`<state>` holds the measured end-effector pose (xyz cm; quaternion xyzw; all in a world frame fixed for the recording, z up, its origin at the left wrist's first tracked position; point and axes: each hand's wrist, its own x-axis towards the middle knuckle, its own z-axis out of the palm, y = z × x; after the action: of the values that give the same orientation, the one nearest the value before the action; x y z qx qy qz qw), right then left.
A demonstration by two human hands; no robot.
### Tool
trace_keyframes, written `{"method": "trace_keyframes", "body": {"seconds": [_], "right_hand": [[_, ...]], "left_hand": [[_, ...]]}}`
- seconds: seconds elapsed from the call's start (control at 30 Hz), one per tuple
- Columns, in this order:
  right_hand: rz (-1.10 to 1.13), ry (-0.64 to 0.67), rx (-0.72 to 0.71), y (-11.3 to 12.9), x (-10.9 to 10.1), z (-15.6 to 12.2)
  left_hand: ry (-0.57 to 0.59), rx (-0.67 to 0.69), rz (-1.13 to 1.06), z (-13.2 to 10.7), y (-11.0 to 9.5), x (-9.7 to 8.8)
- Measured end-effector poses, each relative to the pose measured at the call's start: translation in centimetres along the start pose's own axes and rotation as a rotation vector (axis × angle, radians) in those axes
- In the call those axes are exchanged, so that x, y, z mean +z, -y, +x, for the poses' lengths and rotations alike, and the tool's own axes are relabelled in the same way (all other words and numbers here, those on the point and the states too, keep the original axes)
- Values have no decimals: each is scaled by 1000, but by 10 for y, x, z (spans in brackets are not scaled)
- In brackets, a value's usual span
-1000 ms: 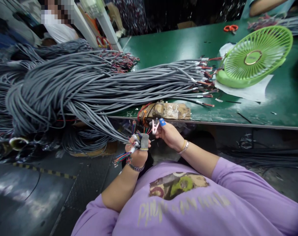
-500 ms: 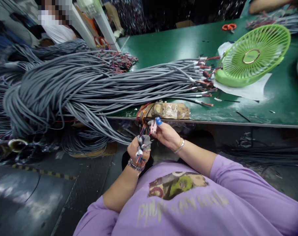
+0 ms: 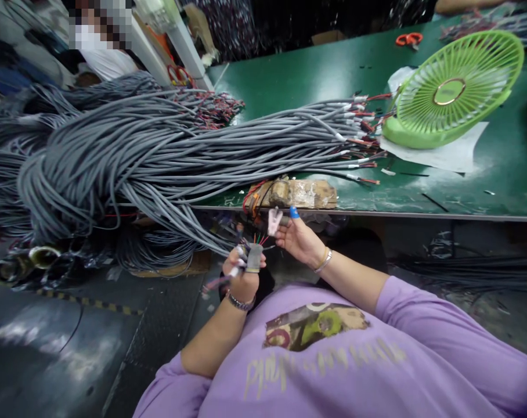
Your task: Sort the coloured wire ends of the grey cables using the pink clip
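My left hand (image 3: pixel 241 276) is closed around the end of a grey cable. Thin coloured wires and a flat grey connector piece (image 3: pixel 255 258) stick out of its grip. Some wire ends at its left side are blurred by motion. My right hand (image 3: pixel 302 241), with a blue cover (image 3: pixel 294 212) on one fingertip, is bent in a pinch just below the bench edge. Beside its fingertips is a small pink clip (image 3: pixel 274 222); whether they grip it or a thin wire I cannot make out. Red and green wires run from the left hand toward the clip.
A thick bundle of grey cables (image 3: pixel 194 139) lies along the green bench (image 3: pixel 281 78). A wooden block (image 3: pixel 313 194) sits at its front edge. A green fan (image 3: pixel 450 93) stands on white paper, with orange-handled scissors (image 3: pixel 408 39) behind. Another person (image 3: pixel 107 61) is at the upper left.
My left hand has turned, so the grey connector piece now faces up and the wire ends swing left. My right hand has moved slightly right, away from the pink clip. The view has shifted a little.
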<state>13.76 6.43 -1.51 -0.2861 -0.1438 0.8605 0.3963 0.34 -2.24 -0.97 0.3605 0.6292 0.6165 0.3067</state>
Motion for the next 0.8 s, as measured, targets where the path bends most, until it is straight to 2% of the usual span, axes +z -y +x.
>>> {"method": "trace_keyframes", "body": {"seconds": [0.13,0.27,0.4,0.57,0.7,0.8], "right_hand": [[-17,-49,27,0,-10,-3],[-3,-58,47,-1,-14,-5],[-1,-56,34,-2,-16,-8],[-52,-49,-3,-1,-20,-12],[-152,-55,-118,-1,-27,-18],[-338,-35,-212,-3,-30,-25]], "left_hand": [[103,-166,-241,5,-5,-1],[129,-251,-290,7,-3,-4],[147,-297,-298,4,0,-6],[296,-312,-373,5,1,-4],[372,-315,-348,4,3,-7],[454,-287,-242,-1,6,-12]]}}
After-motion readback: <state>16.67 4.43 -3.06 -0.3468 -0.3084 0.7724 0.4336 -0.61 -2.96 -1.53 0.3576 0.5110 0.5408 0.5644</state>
